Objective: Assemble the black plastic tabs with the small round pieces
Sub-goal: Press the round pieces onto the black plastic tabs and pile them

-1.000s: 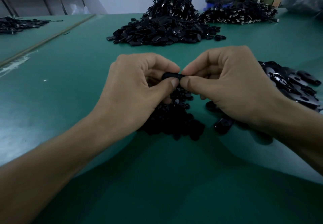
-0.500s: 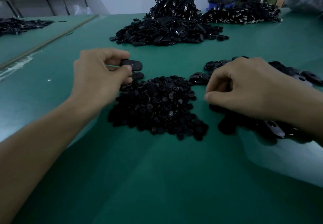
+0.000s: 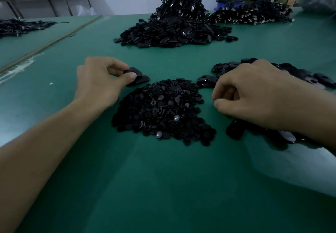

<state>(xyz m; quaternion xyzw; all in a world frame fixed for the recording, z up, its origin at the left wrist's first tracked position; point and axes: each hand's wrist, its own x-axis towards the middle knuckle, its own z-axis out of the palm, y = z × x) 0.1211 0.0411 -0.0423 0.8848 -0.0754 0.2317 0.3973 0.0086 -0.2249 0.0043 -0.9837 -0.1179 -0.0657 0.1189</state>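
The left hand (image 3: 98,81) pinched a tab (image 3: 133,72) just beside the round pieces (image 3: 161,110) on the surface (image 3: 163,187), the right hand (image 3: 254,94) curled over more tabs (image 3: 312,77), its grip's contents untellable, and a slack pinch might have dropped that tab among them.

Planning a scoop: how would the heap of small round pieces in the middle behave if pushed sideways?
The heap of small round pieces is loose and low, so it would likely spread, not slide whole. Flat discs on the smooth green table probably skid; few roll.
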